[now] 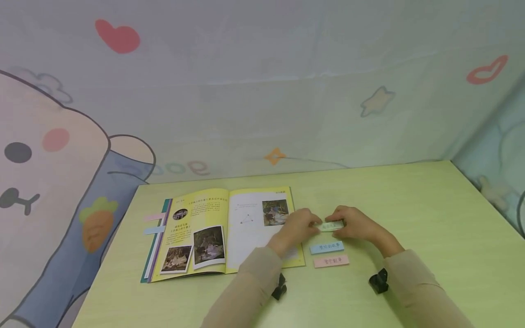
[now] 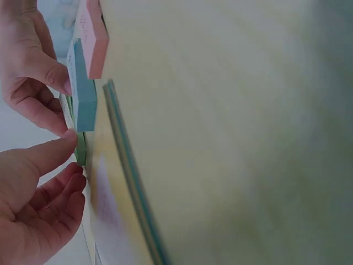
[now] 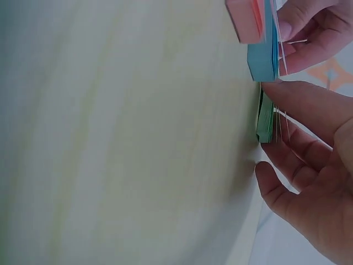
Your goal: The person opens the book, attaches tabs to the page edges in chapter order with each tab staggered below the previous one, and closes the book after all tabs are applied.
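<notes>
A small green sticky note pad (image 1: pixel 331 226) with handwriting on top lies on the table between both hands. My left hand (image 1: pixel 301 223) pinches its left end between thumb and fingers. At the right end, my right hand (image 1: pixel 355 222) has its thumb and curled fingers about the pad. A few thin sheets stand slightly apart from the green stack (image 3: pixel 266 118) in the right wrist view, reaching between the two hands. Nearer the body lie a blue sticky note pad (image 1: pixel 326 247) and a pink sticky note pad (image 1: pixel 331 261), both with handwriting, neither of them held.
An open book (image 1: pixel 256 248) with pictures lies left of the pads, the left forearm crossing its lower right corner. Pink (image 1: pixel 154 217) and blue tabs (image 1: pixel 154 230) stick out of its left edge. A printed curtain (image 1: pixel 254 91) hangs behind the table (image 1: pixel 414 205).
</notes>
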Available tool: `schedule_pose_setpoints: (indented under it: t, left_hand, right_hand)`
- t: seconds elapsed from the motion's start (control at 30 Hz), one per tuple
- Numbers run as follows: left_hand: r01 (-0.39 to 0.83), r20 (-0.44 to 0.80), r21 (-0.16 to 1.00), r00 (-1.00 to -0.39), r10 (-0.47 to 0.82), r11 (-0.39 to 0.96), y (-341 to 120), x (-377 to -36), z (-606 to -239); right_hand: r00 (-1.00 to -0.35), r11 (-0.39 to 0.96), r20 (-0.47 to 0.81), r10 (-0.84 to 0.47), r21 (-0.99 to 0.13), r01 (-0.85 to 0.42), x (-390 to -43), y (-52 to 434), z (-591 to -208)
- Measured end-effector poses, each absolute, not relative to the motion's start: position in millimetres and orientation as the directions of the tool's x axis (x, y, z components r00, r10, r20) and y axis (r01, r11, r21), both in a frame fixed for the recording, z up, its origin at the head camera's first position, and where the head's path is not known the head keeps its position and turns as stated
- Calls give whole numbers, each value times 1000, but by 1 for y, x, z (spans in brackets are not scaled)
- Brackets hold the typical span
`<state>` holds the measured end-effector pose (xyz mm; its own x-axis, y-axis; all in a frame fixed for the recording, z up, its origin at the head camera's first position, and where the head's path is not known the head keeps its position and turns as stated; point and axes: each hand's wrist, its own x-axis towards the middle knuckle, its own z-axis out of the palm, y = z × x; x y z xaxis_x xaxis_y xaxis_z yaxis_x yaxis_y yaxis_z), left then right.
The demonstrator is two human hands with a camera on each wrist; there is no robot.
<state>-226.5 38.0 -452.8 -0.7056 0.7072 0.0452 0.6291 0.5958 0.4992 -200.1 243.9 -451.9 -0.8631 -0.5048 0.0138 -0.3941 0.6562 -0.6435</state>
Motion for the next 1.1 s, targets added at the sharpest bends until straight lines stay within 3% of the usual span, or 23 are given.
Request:
schedule_pose_setpoints:
  t: [0.67,1.1]
  left_hand:
    - [684,91,356,-704,704,637,37,-226,-455]
    - [628,-1,508,-685,729,590,24,-227,-444]
  right_hand:
    - [-867,666,-8,-498,-644,-377,-200,242,-449]
    - [-848,651,41,-528,-622,-435,-198,237,-439]
